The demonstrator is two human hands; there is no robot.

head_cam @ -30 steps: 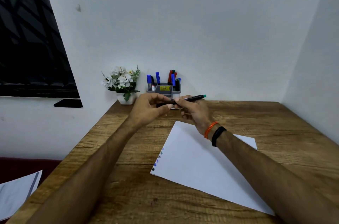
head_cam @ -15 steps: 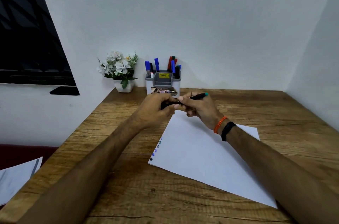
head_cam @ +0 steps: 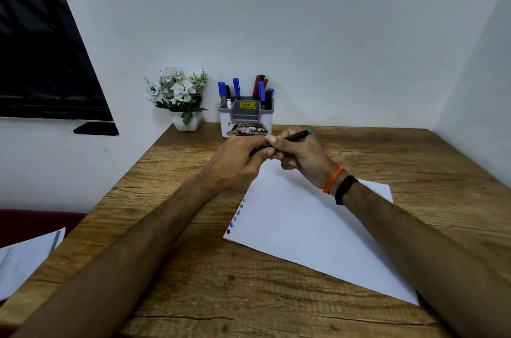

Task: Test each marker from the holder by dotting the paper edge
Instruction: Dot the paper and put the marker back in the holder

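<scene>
Nearest you, the sheet of paper lies flat and askew on the wooden table; a short row of coloured dots runs along its left edge; your forearms cross above it, the right wrist carrying an orange thread band and a black band; just beyond the paper's far corner your hands meet in the air; your right hand has its grip curled round a black marker with a teal end pointing up and right; your left hand pinches the marker's other end, fingers curled; farther back, against the wall, stands the holder with blue, red and dark markers upright; left of it sits a small pot of white flowers.
</scene>
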